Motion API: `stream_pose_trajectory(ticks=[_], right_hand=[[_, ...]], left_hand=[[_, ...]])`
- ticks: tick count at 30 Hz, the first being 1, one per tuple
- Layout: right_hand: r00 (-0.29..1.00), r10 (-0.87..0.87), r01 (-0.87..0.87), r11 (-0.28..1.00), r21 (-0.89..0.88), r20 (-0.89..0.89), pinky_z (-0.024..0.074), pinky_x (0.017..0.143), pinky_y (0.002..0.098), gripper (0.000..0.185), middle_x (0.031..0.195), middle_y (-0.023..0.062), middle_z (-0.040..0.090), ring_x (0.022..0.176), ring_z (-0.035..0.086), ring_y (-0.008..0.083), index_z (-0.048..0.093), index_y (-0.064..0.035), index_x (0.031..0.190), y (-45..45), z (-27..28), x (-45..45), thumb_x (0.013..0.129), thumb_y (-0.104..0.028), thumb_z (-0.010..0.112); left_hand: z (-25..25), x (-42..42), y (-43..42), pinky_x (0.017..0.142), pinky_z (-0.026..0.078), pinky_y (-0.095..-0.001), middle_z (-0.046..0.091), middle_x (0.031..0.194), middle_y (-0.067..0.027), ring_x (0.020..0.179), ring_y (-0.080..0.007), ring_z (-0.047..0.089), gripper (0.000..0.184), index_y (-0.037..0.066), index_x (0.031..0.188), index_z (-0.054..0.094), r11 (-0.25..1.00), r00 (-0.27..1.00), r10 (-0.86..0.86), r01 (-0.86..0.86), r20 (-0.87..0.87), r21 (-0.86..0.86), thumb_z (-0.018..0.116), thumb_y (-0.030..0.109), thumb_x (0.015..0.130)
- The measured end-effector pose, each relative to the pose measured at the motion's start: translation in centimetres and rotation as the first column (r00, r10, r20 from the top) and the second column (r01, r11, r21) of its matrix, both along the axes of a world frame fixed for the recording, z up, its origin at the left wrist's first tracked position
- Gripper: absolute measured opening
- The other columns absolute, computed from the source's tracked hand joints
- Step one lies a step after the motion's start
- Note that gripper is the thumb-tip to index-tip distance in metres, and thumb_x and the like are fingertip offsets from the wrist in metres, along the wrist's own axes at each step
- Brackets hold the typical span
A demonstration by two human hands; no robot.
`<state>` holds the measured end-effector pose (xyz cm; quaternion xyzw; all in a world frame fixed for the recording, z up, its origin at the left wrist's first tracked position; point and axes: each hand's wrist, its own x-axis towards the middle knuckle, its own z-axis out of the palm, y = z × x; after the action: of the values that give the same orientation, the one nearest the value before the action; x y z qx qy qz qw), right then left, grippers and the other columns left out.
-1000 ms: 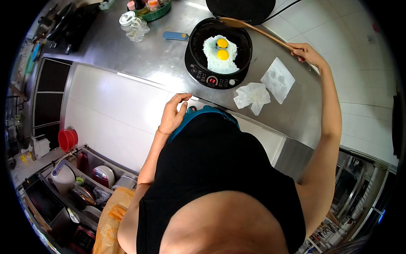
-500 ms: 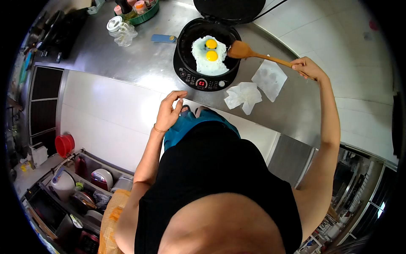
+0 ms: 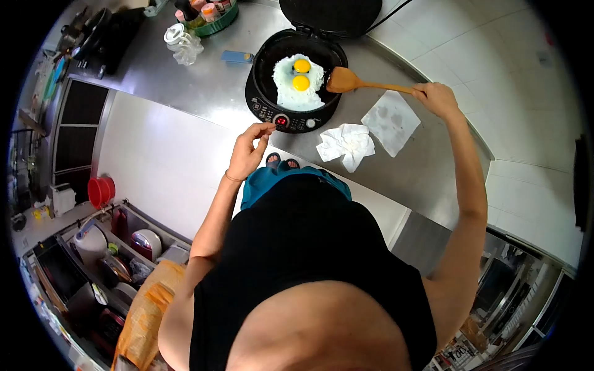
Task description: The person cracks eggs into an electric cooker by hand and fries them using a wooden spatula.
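Observation:
Two eggs with whole yellow yolks and joined whites [image 3: 299, 93] lie in a round black electric griddle [image 3: 263, 74], whose lid [image 3: 331, 15] is raised at the back. My right hand [image 3: 435, 99] is closed round the handle end of a wooden spatula [image 3: 344, 80]. The spatula's blade is over the griddle's right rim, close beside the egg white. Near the griddle's front control panel [image 3: 297, 120], my left hand [image 3: 249, 150] hovers with fingers loosely bent and apart, holding nothing. A red display glows on the panel.
On the metal counter [image 3: 185, 80], a crumpled white paper towel [image 3: 346, 146] and a stained flat sheet [image 3: 391, 122] lie right of the griddle. Left of it are a blue packet [image 3: 236, 57], a white-lidded jar [image 3: 179, 40] and a green tray [image 3: 216, 25] of bottles.
My right hand has shifted slightly left along with the spatula, whose blade stays beside the egg white. My left hand now appears closer to the control panel. The camera view has tilted a little.

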<state>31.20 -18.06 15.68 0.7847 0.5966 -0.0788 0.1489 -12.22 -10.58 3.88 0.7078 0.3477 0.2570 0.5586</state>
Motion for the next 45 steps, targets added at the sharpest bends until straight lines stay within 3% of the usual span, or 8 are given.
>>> stream_pose_trajectory(ticks=[3,9,19,27,32,35,44,45], right_hand=[[0.996,0.087,-0.086,0.994,0.065,-0.015,0.0478,0.069,0.0406,0.024,0.082,0.0108,0.065,0.078,0.062,0.0279,0.068,-0.0190,0.098,0.3,-2.1,1.7,0.085,-0.033,0.054],[0.994,0.070,-0.060,0.992,0.108,-0.084,0.0482,0.070,0.0400,0.025,0.083,0.0096,0.066,0.078,0.062,0.0275,0.068,-0.0208,0.100,1.9,-2.9,3.4,0.084,-0.033,0.055],[0.980,0.199,-0.199,0.980,-0.025,0.020,0.0482,0.070,0.0388,0.025,0.082,0.0085,0.067,0.076,0.062,0.0267,0.068,-0.0224,0.102,5.9,-0.5,4.1,0.084,-0.034,0.054],[0.971,0.231,-0.223,0.968,-0.119,0.061,0.0475,0.071,0.0377,0.026,0.083,0.0056,0.067,0.080,0.061,0.0244,0.068,-0.0239,0.101,10.2,1.2,5.6,0.085,-0.038,0.053],[0.946,0.315,-0.311,0.948,-0.063,0.079,0.0475,0.071,0.0377,0.027,0.083,0.0047,0.066,0.080,0.061,0.0240,0.068,-0.0239,0.101,11.4,0.8,5.1,0.086,-0.039,0.052],[0.945,0.317,-0.313,0.948,-0.059,0.079,0.0477,0.070,0.0379,0.027,0.082,0.0047,0.066,0.080,0.061,0.0249,0.068,-0.0240,0.101,11.8,1.0,5.5,0.086,-0.038,0.052],[0.922,0.376,-0.377,0.926,-0.006,0.093,0.0474,0.068,0.0393,0.025,0.078,0.0053,0.065,0.077,0.061,0.0257,0.069,-0.0231,0.098,12.4,1.5,4.3,0.085,-0.037,0.052],[0.928,0.362,-0.362,0.932,-0.015,0.088,0.0474,0.068,0.0395,0.025,0.078,0.0054,0.065,0.077,0.061,0.0258,0.069,-0.0229,0.098,12.2,1.9,4.2,0.085,-0.036,0.052]], left_hand=[[0.0,0.6,-1.7,0.091,0.043,-0.0307,0.061,0.105,-0.0108,0.101,-0.0191,0.057,0.024,-0.003,0.110,0.055,0.999,0.999,0.034,-0.034,-0.010,-0.001,0.046,-0.001,0.088],[-0.4,1.1,-5.2,0.091,0.043,-0.0310,0.061,0.104,-0.0113,0.100,-0.0195,0.057,0.024,-0.002,0.110,0.055,0.991,0.993,0.120,-0.119,0.008,-0.065,0.046,0.001,0.088],[-1.3,1.7,-5.9,0.080,0.046,-0.0291,0.061,0.100,-0.0110,0.090,-0.0184,0.058,0.026,-0.002,0.109,0.057,0.982,0.982,0.186,-0.185,0.014,-0.032,0.045,0.000,0.086],[-1.8,1.1,-6.6,0.081,0.046,-0.0292,0.061,0.096,-0.0116,0.090,-0.0193,0.059,0.025,-0.002,0.107,0.058,0.964,0.964,0.265,-0.266,0.029,0.007,0.046,0.001,0.085],[-1.8,1.2,-6.8,0.080,0.045,-0.0294,0.060,0.093,-0.0111,0.086,-0.0194,0.058,0.025,-0.003,0.106,0.058,0.960,0.959,0.281,-0.281,0.022,-0.018,0.046,0.001,0.085],[-2.0,0.7,-6.8,0.092,0.042,-0.0315,0.061,0.104,-0.0114,0.101,-0.0202,0.057,0.026,-0.002,0.108,0.057,0.967,0.966,0.256,-0.256,-0.024,-0.009,0.045,0.000,0.085],[-2.0,0.6,-6.7,0.092,0.042,-0.0314,0.061,0.104,-0.0114,0.100,-0.0200,0.057,0.027,-0.001,0.109,0.057,0.968,0.968,0.252,-0.252,-0.019,-0.015,0.045,0.000,0.085],[-2.0,0.6,-6.8,0.088,0.043,-0.0309,0.060,0.099,-0.0113,0.095,-0.0202,0.057,0.026,-0.002,0.108,0.058,0.963,0.964,0.267,-0.268,-0.008,-0.010,0.046,0.000,0.085]])
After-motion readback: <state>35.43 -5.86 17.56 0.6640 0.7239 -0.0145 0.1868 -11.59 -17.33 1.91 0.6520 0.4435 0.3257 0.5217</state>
